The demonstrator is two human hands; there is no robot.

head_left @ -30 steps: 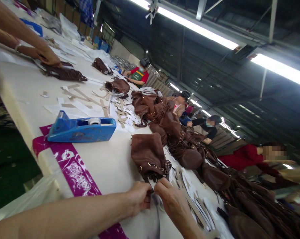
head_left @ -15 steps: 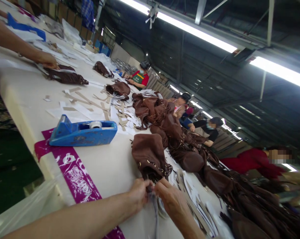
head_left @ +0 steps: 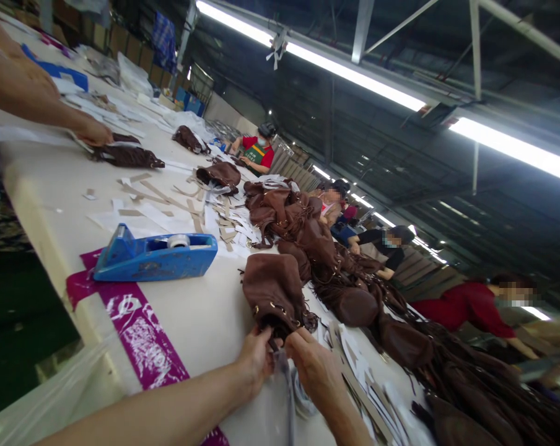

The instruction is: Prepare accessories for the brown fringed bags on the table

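Observation:
A brown drawstring bag (head_left: 273,282) with gold eyelets lies on the table, its gathered opening toward me. At that opening my left hand (head_left: 254,359) is closed, fingers pinching a short dark strap (head_left: 274,342). Close beside it my right hand (head_left: 312,356) is also closed, thumb and fingertips at the same strap, partly hiding it. From between the hands hangs a clear plastic strip (head_left: 284,396). Under my right hand, pale rolled material (head_left: 303,396) shows in part.
A blue tape dispenser (head_left: 157,255) stands on purple printed tape (head_left: 145,334) at left. Several brown bags (head_left: 315,238) are heaped along the right. Paper strips (head_left: 228,217) lie scattered. A co-worker's hand (head_left: 94,131) touches another bag at far left. Clear plastic (head_left: 75,384) covers the near corner.
My hands have moved slightly up to the bag's opening, and more of the plastic strip shows below them. The co-worker's second arm has come into view at left.

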